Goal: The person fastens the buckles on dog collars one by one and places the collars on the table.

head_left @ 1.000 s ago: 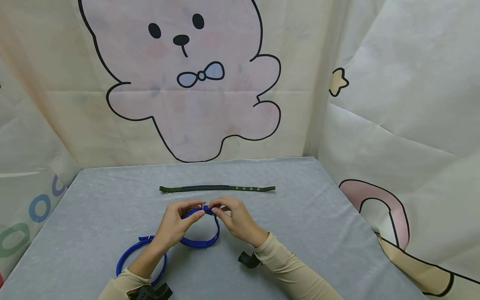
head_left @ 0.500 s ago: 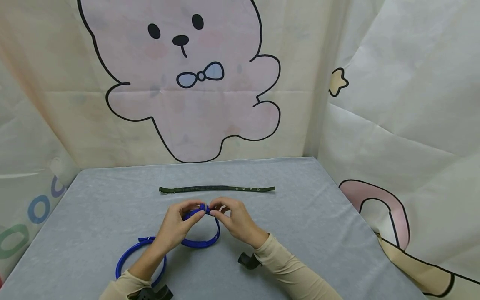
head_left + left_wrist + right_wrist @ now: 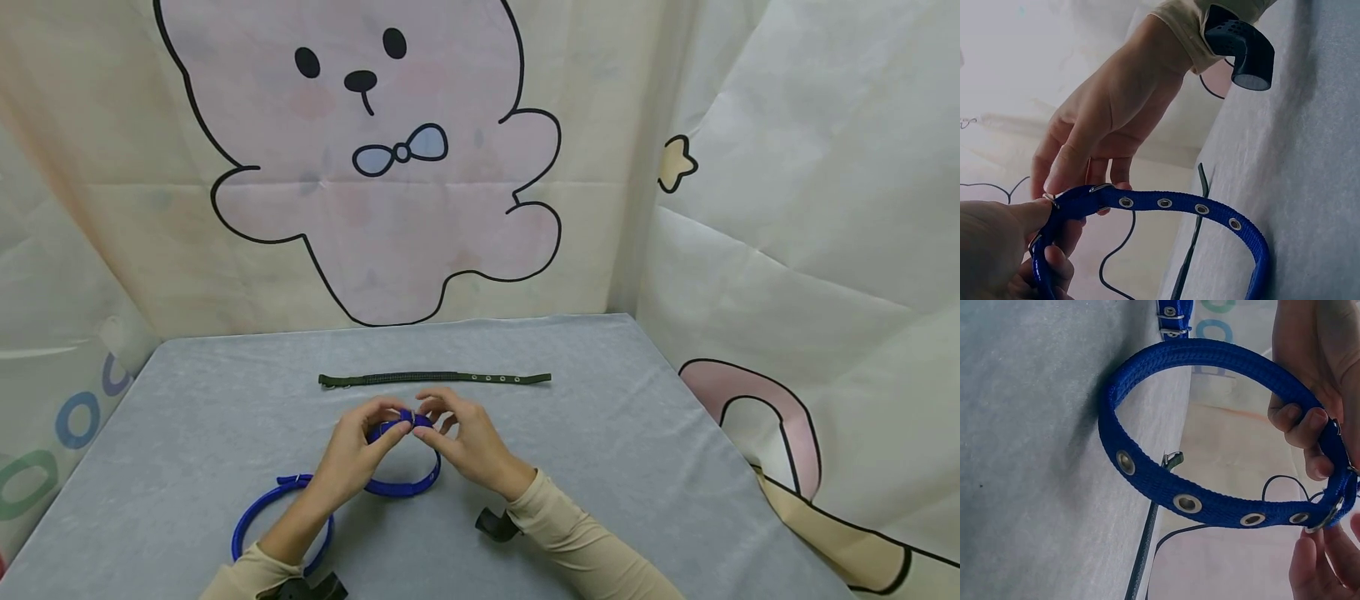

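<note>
A blue collar (image 3: 401, 488) with metal eyelets is bent into a loop, its lower side near the tabletop. My left hand (image 3: 358, 442) pinches it by the metal buckle, thumb in front and fingers curled behind the webbing. My right hand (image 3: 474, 443) holds the strap close beside that buckle, thumb and fingertips meeting there. Several eyelets line the collar (image 3: 1188, 503) in the right wrist view, and a metal ring circles the strap near the right fingertips. Fingers partly hide the buckle, so how far the strap end is threaded cannot be told.
Another blue collar (image 3: 247, 521), closed in a loop, lies under the left forearm. A dark green collar (image 3: 412, 377) is stretched flat beyond the hands. Grey cloth covers the table (image 3: 600, 400). Printed fabric walls (image 3: 585, 250) stand behind and at the sides.
A short blue piece of strap now shows above the buckle, where a thin metal piece stood up earlier. The right fingers have lifted and shifted slightly; the left hand has barely moved.
</note>
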`<state>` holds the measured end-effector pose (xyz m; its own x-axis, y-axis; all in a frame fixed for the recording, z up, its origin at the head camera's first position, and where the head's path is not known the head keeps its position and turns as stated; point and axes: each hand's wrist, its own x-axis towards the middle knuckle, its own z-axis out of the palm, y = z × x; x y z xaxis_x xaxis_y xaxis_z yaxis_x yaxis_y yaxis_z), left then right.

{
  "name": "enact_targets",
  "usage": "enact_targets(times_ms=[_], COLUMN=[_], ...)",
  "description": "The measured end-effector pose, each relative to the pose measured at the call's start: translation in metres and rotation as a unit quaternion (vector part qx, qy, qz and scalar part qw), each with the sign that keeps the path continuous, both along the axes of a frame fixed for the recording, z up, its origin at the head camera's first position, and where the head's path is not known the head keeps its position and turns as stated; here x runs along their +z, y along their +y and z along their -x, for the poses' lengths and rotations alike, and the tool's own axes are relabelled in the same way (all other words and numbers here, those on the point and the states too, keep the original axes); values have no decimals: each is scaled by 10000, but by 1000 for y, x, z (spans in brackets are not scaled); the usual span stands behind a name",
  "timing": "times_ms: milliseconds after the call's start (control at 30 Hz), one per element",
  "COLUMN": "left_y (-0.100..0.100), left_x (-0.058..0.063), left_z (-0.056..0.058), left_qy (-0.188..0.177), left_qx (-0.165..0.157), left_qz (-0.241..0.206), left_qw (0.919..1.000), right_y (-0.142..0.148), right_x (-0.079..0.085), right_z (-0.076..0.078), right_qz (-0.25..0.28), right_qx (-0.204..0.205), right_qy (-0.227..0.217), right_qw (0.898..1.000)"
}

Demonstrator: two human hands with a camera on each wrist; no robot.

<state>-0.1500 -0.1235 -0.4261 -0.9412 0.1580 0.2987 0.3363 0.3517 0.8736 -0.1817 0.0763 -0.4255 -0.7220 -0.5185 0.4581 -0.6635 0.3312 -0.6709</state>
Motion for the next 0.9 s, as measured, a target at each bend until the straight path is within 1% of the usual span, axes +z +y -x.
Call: enact_targets(times_ms=[100,200,300,533,733,900], left_y=[1,2,2,1,1,1], left_x=[-1,-2,-2,-2,-3,-4], left_z=[-1,-1,-2,0,1,0], left_qy=[119,178,177,91,234,127], left_qx=[-58,-61,-35,-70,-86,-73], left_qz=[83,133,137,44,81,66], left_qw=[9999,9997,9997,9999,9997,9999], right_y=[0,-1,0,0,1,2], right_x=[0,0,-1,0,1,1], right_z=[-1,-1,-1,1,2,1], right_qz=[-52,-82,-56,171,98,77], right_qx=[5,62,99,72,89,125], right_qy=[0,92,165,132,72,41], right_qw=[10000,9999,9998,9997,9999,9999])
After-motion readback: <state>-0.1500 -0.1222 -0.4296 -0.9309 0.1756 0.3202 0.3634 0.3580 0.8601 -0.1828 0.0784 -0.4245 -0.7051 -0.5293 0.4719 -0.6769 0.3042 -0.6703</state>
